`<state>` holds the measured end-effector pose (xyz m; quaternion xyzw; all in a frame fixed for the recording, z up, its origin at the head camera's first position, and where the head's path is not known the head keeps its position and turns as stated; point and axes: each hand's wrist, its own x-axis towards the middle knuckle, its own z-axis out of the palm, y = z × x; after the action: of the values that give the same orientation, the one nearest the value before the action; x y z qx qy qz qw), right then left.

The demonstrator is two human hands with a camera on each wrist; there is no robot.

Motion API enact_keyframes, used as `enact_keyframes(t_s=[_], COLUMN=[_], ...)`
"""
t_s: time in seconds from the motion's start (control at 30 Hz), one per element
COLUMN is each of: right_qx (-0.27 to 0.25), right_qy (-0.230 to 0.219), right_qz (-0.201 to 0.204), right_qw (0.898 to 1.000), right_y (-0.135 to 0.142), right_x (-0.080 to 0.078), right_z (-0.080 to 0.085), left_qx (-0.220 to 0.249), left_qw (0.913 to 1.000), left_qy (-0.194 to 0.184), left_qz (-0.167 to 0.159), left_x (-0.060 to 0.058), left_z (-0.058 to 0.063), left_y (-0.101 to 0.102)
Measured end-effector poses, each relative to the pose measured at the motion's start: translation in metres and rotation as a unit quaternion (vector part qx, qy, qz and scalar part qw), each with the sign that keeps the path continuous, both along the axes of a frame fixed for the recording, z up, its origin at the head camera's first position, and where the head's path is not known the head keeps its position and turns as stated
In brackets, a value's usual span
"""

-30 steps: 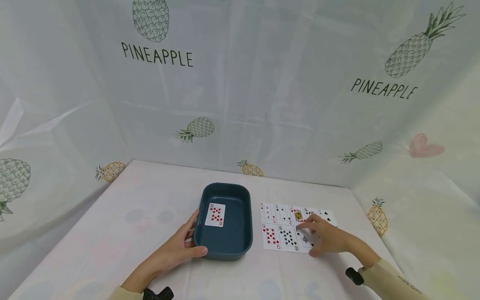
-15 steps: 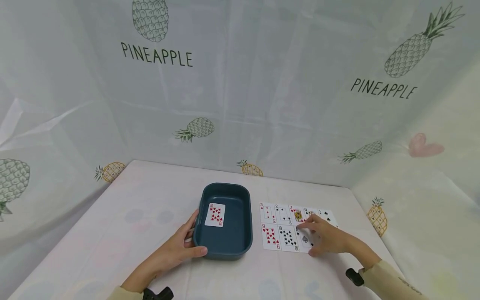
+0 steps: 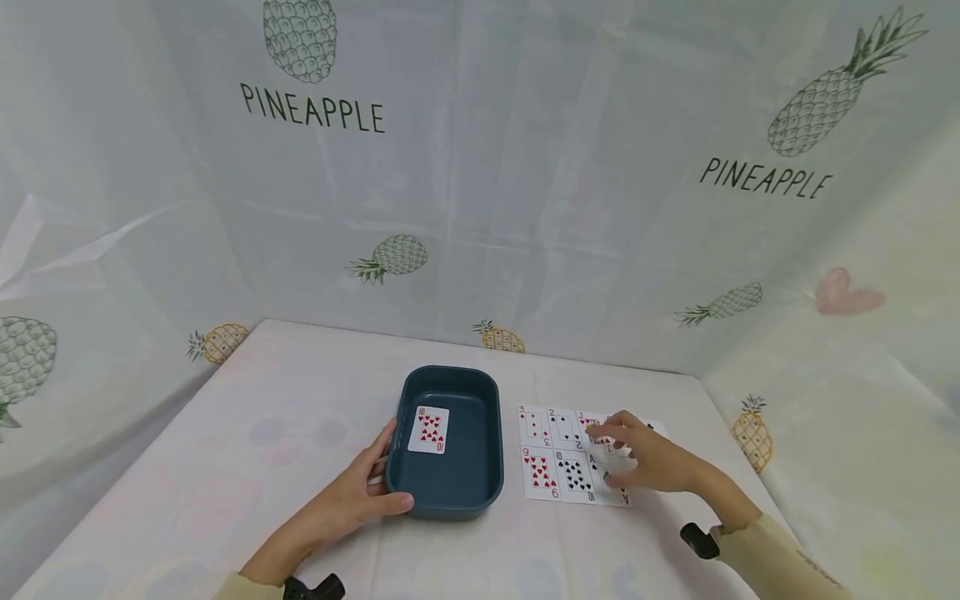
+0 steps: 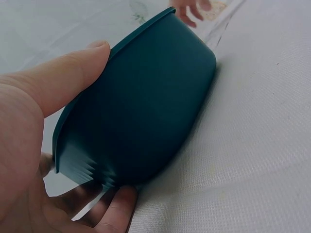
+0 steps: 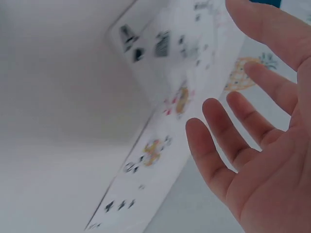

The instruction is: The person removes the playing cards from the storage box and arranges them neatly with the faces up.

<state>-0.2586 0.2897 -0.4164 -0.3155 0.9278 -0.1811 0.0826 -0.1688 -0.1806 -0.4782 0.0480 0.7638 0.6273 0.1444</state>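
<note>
In the head view, my left hand [image 3: 358, 492] grips the left side of a dark blue rectangular tray [image 3: 472, 479]. The left wrist view shows its thumb over the rim and fingertips under the base. Inside the tray lies a ten of hearts [image 3: 430, 430]. My right hand [image 3: 651, 454] hovers over two rows of face-up playing cards, its fingers loosely bent and holding nothing. Partly covered by it are the ace of spades [image 3: 609, 497] and a jack [image 5: 181, 99]. Nearby lie the nine of hearts [image 3: 541, 473] and ten of spades [image 3: 576, 477].
Above the nine and ten lie the three of diamonds [image 3: 535, 426] and two of spades [image 3: 564, 428]. A queen [image 5: 151, 151] and a clubs card [image 5: 119, 205] continue that row. A pineapple-printed sheet [image 3: 525, 208] hangs behind the table [image 3: 337, 392].
My right hand has lifted off the ace of spades and shifted slightly up and left, showing more of that card. The left hand and the tray stay where they were.
</note>
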Motion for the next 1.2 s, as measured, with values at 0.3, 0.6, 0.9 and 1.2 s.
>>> enact_keyframes(t_s=[0.3,0.6,0.9,1.2], right_qx=[-0.043,-0.092,-0.131,-0.120], right_qy=[0.046,0.048,0.019,0.004], right_qz=[0.023,0.049,0.076,0.090], right_qw=[0.998,0.993,0.988,0.989], right_y=[-0.054,-0.116,-0.174,-0.211], right_x=[-0.008,-0.021,-0.032,-0.037], right_z=[0.016,0.024,0.020,0.007], left_qx=[-0.003,-0.006,-0.002,-0.006], left_qw=[1.0000,1.0000,1.0000,1.0000], left_qy=[-0.003,0.000,0.000,0.006], left_qz=[0.003,0.004,0.002,-0.004], left_x=[0.000,0.001,0.001,0.001], left_z=[0.000,0.000,0.000,0.001], left_y=[0.000,0.000,0.000,0.000])
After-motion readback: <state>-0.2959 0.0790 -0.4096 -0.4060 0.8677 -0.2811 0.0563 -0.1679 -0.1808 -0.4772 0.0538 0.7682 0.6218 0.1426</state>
